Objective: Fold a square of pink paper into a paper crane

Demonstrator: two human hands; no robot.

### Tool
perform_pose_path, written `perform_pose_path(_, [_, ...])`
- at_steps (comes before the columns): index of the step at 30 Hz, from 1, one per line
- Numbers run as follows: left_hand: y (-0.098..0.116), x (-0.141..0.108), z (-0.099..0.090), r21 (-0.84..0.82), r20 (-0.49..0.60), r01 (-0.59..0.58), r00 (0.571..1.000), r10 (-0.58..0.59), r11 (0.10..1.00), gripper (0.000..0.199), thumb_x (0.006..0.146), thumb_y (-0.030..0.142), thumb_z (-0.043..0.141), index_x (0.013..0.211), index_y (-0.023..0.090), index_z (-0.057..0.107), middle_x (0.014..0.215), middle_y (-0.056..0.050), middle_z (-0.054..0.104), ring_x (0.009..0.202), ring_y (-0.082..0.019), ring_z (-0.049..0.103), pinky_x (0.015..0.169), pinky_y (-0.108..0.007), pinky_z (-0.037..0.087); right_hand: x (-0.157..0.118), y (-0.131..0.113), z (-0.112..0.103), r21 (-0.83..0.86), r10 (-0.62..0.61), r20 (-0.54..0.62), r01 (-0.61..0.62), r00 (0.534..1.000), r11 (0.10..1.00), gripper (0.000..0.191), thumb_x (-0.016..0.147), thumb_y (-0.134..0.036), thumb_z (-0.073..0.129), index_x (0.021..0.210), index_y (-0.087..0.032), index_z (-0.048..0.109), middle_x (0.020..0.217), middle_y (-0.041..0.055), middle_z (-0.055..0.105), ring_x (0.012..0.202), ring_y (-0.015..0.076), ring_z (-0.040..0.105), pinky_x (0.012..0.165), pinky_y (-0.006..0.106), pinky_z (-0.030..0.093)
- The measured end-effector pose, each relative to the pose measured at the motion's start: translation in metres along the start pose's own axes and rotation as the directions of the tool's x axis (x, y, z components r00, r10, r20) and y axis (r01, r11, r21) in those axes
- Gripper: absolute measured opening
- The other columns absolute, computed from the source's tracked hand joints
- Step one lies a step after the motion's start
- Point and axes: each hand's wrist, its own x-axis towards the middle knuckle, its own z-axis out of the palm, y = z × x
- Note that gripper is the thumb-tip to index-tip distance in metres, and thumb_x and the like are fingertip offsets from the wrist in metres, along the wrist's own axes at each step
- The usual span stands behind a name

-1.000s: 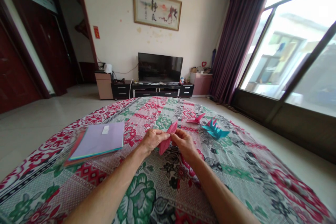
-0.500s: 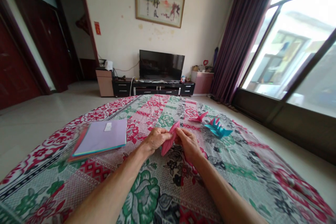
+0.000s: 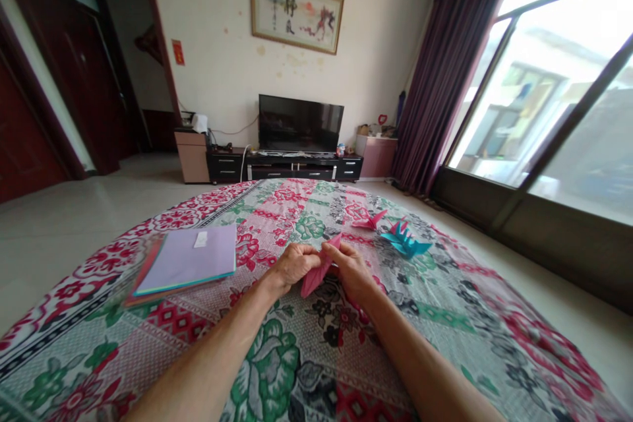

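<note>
A piece of folded pink paper (image 3: 314,279), long and narrow with pointed ends, is held slantwise above the patterned tablecloth (image 3: 270,369). My left hand (image 3: 295,266) pinches its left edge between thumb and fingers. On the other side, my right hand (image 3: 352,269) grips its upper right part, the thumb lying on the paper's face and the fingers partly hidden behind. Beyond my right hand lie a pink folded paper figure (image 3: 372,221) and several blue ones (image 3: 406,242), with more pink paper showing behind the blue.
To the left lies a stack of coloured paper sheets (image 3: 190,260), lilac on top, with a small white label (image 3: 200,239). The round table's far edge faces a low black cabinet (image 3: 291,168) with a television (image 3: 301,124). A large window (image 3: 539,92) is on the right.
My right thumb has shifted on the pink paper, which now leans a little more to the right. Both hands still hold it. The whole view has moved slightly.
</note>
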Motion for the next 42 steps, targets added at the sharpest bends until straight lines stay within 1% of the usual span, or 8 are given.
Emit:
perform_pose_path(10, [-0.004, -0.001, -0.001, 0.019, 0.03, -0.005, 1.0, 0.004, 1.0, 0.01, 0.06, 0.022, 0.058, 0.058, 0.013, 0.059, 0.052, 0.003, 0.052, 0.047, -0.008, 0.041, 0.048, -0.022, 0.027, 0.002, -0.005, -0.001, 0.074, 0.044, -0.043, -0.041, 0.998, 0.996, 0.023, 0.061, -0.038, 0.072, 0.063, -0.017, 0.061, 0.057, -0.0037, 0.058, 0.052, 0.0102, 0.049, 0.055, 0.025, 0.04])
perform_pose_path(19, [-0.006, 0.001, -0.003, -0.043, 0.024, 0.038, 0.999, -0.037, 0.998, 0.013, 0.06, 0.024, 0.063, 0.054, 0.013, 0.057, 0.048, 0.003, 0.053, 0.045, -0.009, 0.044, 0.047, -0.022, 0.029, 0.005, 0.0, -0.007, 0.011, 0.058, -0.013, -0.058, 0.998, 0.998, 0.038, 0.072, -0.054, 0.058, 0.082, -0.019, 0.065, 0.067, 0.0019, 0.064, 0.062, 0.0163, 0.058, 0.057, 0.028, 0.046])
perform_pose_path(22, [-0.006, 0.003, -0.003, -0.113, -0.023, 0.042, 0.999, -0.045, 0.993, 0.016, 0.059, 0.027, 0.067, 0.058, 0.013, 0.06, 0.051, 0.001, 0.057, 0.046, -0.009, 0.047, 0.049, -0.022, 0.033, 0.003, -0.004, -0.006, 0.035, 0.082, 0.054, -0.084, 0.995, 0.996, 0.038, 0.073, -0.054, 0.055, 0.082, -0.018, 0.063, 0.074, 0.0032, 0.064, 0.065, 0.0151, 0.057, 0.058, 0.027, 0.047])
perform_pose_path(26, [-0.002, 0.002, -0.003, -0.27, -0.051, 0.029, 0.998, -0.044, 0.962, 0.021, 0.058, 0.032, 0.07, 0.064, 0.013, 0.063, 0.056, 0.0, 0.062, 0.052, -0.011, 0.053, 0.054, -0.023, 0.039, -0.001, -0.008, -0.003, 0.034, 0.085, 0.084, -0.088, 0.993, 0.996, 0.027, 0.067, -0.041, 0.067, 0.08, -0.019, 0.062, 0.075, 0.0003, 0.061, 0.063, 0.0114, 0.055, 0.062, 0.027, 0.048])
perform_pose_path(29, [-0.001, 0.003, -0.002, -0.313, -0.117, -0.005, 0.993, -0.034, 0.95, 0.022, 0.056, 0.032, 0.071, 0.062, 0.013, 0.062, 0.053, 0.001, 0.059, 0.048, -0.01, 0.05, 0.05, -0.022, 0.037, -0.001, -0.006, -0.001, 0.008, 0.018, -0.041, -0.018, 0.999, 1.0, 0.025, 0.061, -0.035, 0.072, 0.078, -0.02, 0.061, 0.07, -0.0025, 0.058, 0.06, 0.0098, 0.052, 0.06, 0.026, 0.048])
perform_pose_path(32, [-0.003, 0.005, -0.001, -0.316, -0.197, -0.03, 0.98, -0.035, 0.948, 0.023, 0.056, 0.033, 0.071, 0.061, 0.013, 0.06, 0.051, 0.003, 0.056, 0.046, -0.008, 0.046, 0.048, -0.021, 0.035, -0.001, -0.002, 0.003, -0.108, -0.103, -0.164, 0.086, 0.981, 0.99, 0.022, 0.06, -0.033, 0.071, 0.075, -0.02, 0.062, 0.061, -0.0047, 0.054, 0.053, 0.0088, 0.047, 0.055, 0.025, 0.044])
perform_pose_path(36, [-0.011, 0.011, -0.001, -0.195, -0.285, -0.105, 0.957, 0.046, 0.975, 0.025, 0.059, 0.035, 0.068, 0.064, 0.012, 0.061, 0.054, 0.003, 0.055, 0.049, -0.008, 0.044, 0.05, -0.021, 0.033, 0.0, 0.004, 0.006, -0.351, -0.258, -0.151, 0.192, 0.954, 0.917, 0.023, 0.066, -0.035, 0.064, 0.082, -0.019, 0.069, 0.057, -0.0021, 0.057, 0.051, 0.0112, 0.046, 0.052, 0.026, 0.038])
perform_pose_path(42, [-0.019, 0.015, 0.001, 0.12, -0.369, -0.175, 0.906, 0.207, 0.977, 0.026, 0.067, 0.04, 0.059, 0.059, 0.015, 0.059, 0.05, 0.004, 0.046, 0.049, -0.009, 0.036, 0.048, -0.021, 0.026, 0.004, 0.012, 0.004, -0.658, -0.458, -0.08, 0.298, 0.885, 0.691, 0.023, 0.073, -0.032, 0.057, 0.088, -0.024, 0.071, 0.075, 0.0031, 0.064, 0.066, 0.0171, 0.054, 0.065, 0.029, 0.041])
